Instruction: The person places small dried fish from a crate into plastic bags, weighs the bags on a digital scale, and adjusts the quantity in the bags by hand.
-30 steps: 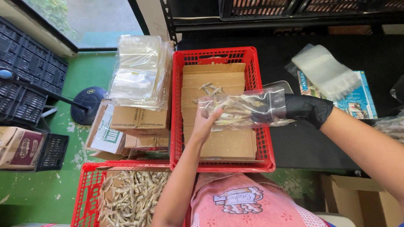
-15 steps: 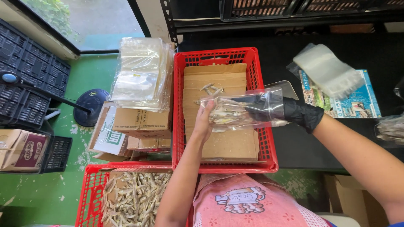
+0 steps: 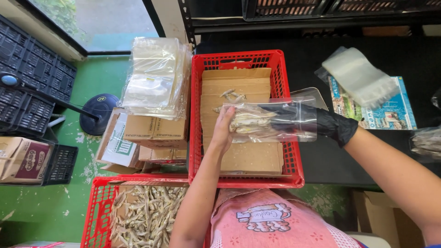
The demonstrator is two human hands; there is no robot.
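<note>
Since the earlier frame, little had changed: the bag point(image 3: 275, 121) stayed level above the red crate point(image 3: 245, 115). The left hand point(image 3: 224, 128), bare, had shifted slightly, fingers closed on the bag's fish-filled end. The right hand point(image 3: 321, 123), gloved black, remained inside the bag's open end, fingers extended; whether it gripped any fish could not be told. A few loose fish point(image 3: 232, 95) lay on the cardboard point(image 3: 239, 156) beneath.

A green painted floor point(image 3: 50, 202) carries the things. Near its left edge lie black crates point(image 3: 32, 87) and a black round base point(image 3: 98, 112). In the middle stand cardboard boxes point(image 3: 147, 138) and a red basket point(image 3: 98, 216) with small dried fish.
</note>
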